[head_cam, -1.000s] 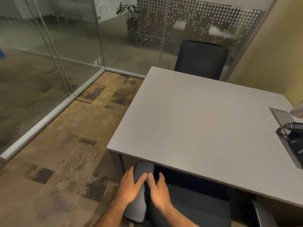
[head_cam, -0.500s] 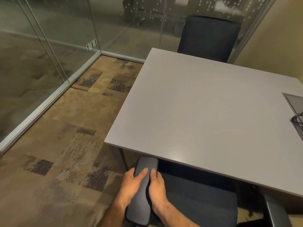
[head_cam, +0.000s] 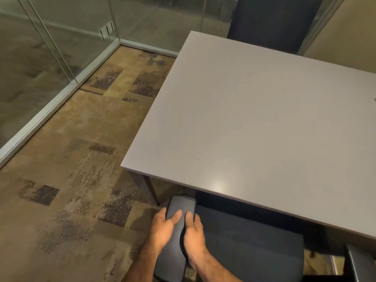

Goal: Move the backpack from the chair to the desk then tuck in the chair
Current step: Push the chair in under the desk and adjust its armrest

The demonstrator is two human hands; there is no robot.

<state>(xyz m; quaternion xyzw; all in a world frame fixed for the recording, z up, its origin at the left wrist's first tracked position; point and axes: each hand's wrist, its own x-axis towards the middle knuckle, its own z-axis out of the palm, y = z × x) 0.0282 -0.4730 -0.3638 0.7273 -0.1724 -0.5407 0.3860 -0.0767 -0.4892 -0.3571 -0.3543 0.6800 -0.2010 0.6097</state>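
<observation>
A dark office chair stands at the near edge of the grey desk, its seat partly under the desktop. Its left armrest pokes out below the desk's near corner. My left hand grips the armrest from the left side. On the armrest's right side my right hand closes around it too. The chair's right armrest shows at the bottom right. No backpack is in view.
A second dark chair stands at the desk's far side. Glass walls with a metal floor rail run along the left and back. Patterned brown carpet covers the floor left of the desk. A beige wall is at the top right.
Both hands have gone from resting loosely on the armrest to gripping it. The view has tilted down and left, so the backpack at the desk's right edge has left the frame.
</observation>
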